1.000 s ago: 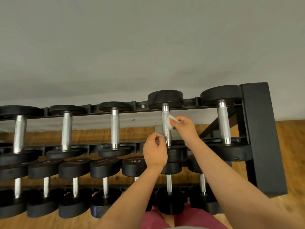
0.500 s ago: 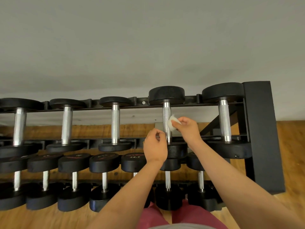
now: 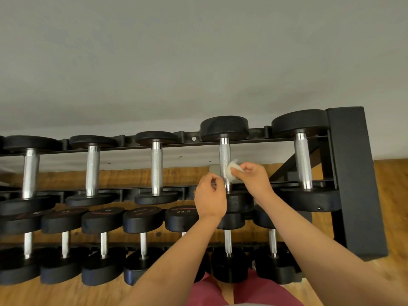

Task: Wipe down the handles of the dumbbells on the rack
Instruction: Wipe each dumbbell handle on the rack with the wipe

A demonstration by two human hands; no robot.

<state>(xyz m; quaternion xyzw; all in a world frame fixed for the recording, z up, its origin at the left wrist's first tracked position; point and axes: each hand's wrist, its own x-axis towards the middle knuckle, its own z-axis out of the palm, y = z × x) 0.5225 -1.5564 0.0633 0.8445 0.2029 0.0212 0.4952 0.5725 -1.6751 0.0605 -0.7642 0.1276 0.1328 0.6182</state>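
A grey wall (image 3: 198,62) fills the view from 9 through 12 to 3 o'clock. Wooden floor (image 3: 390,195) shows at 3 o'clock and along the bottom edge. The black dumbbell rack (image 3: 353,173) spans the middle, with its thick end post at 3 o'clock.

Five dumbbells lie across the top tier with their knurled steel handles running 12 to 6. A closer row sits on the lower tier, and one head (image 3: 182,217) there reads 22.5.

The fourth top-tier dumbbell (image 3: 224,128) from the left sits just right of centre. The right hand (image 3: 254,180) comes in from 5 o'clock. It pinches a small white wipe (image 3: 231,173) and presses it against the 3 o'clock side of that dumbbell's handle (image 3: 224,153), on the lower half.

The left hand (image 3: 209,199) rises from 6 o'clock with its fingers curled in and thumb meeting forefinger. It sits just at the handle's 9 o'clock side near the lower end, and whether it touches the steel cannot be told.
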